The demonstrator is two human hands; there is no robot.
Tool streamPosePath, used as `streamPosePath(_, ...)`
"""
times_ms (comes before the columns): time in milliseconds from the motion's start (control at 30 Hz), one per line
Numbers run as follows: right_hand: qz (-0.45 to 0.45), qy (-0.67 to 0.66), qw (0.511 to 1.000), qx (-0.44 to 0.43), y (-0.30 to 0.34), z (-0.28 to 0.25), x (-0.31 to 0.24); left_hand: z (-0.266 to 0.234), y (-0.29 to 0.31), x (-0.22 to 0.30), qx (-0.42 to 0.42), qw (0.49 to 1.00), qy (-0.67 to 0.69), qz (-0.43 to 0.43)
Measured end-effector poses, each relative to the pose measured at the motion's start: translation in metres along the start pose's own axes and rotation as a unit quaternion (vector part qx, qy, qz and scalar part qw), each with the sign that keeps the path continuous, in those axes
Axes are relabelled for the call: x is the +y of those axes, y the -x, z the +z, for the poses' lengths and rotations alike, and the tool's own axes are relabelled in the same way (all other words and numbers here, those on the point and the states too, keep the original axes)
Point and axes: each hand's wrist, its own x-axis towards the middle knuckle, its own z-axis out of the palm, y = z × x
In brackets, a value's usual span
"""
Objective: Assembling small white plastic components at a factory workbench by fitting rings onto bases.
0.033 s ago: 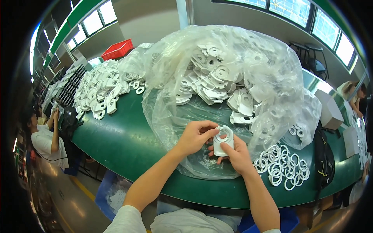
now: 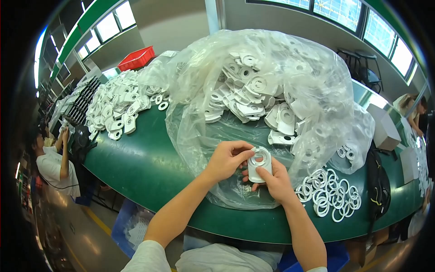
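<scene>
Above the near side of the table, I hold a white plastic part point(image 2: 253, 174) with a round opening at its rounded upper end. My right hand point(image 2: 278, 182) grips its lower body, thumb across the front and fingers behind. The closed fingers of my left hand point(image 2: 225, 160) pinch at its upper left edge, beside the opening; whether a loose ring sits between them, I cannot tell. Behind my hands, a large clear plastic bag point(image 2: 190, 131) lies open with many similar white parts point(image 2: 247, 109) inside. Loose white rings point(image 2: 321, 204) are heaped right of my right forearm.
A pile of white parts point(image 2: 120, 102) covers the green table point(image 2: 136, 158) at the left, with a red bin point(image 2: 137, 58) behind it. At the right are a black bag point(image 2: 379, 186) and a white box point(image 2: 383, 129). A blue bin point(image 2: 121, 226) stands below the front edge. Another person point(image 2: 56, 163) works far left.
</scene>
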Motion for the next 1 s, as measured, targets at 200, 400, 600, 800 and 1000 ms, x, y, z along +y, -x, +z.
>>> streamPosePath(200, -0.03, -0.008, 0.999, 0.026, 0.001, -0.002, -0.002, 0.004, 0.0, 0.001, 0.009, 0.999, 0.04, -0.004)
streamPosePath(400, -0.031, -0.023, 0.997, 0.065, 0.002, 0.0, -0.002, 0.016, 0.008, 0.0, 0.026, 1.0, -0.001, 0.012)
streamPosePath(600, -0.098, 0.104, 0.984, 0.109, 0.002, -0.003, 0.002, 0.02, 0.005, 0.008, 0.022, 0.993, -0.083, 0.078)
streamPosePath(800, -0.159, 0.192, 0.963, 0.104, -0.003, -0.001, 0.017, 0.016, 0.006, 0.006, 0.002, 0.992, -0.057, 0.112)
streamPosePath(1000, -0.065, 0.155, 0.978, 0.125, 0.004, 0.008, 0.007, 0.022, 0.01, 0.008, 0.046, 0.98, -0.149, 0.126)
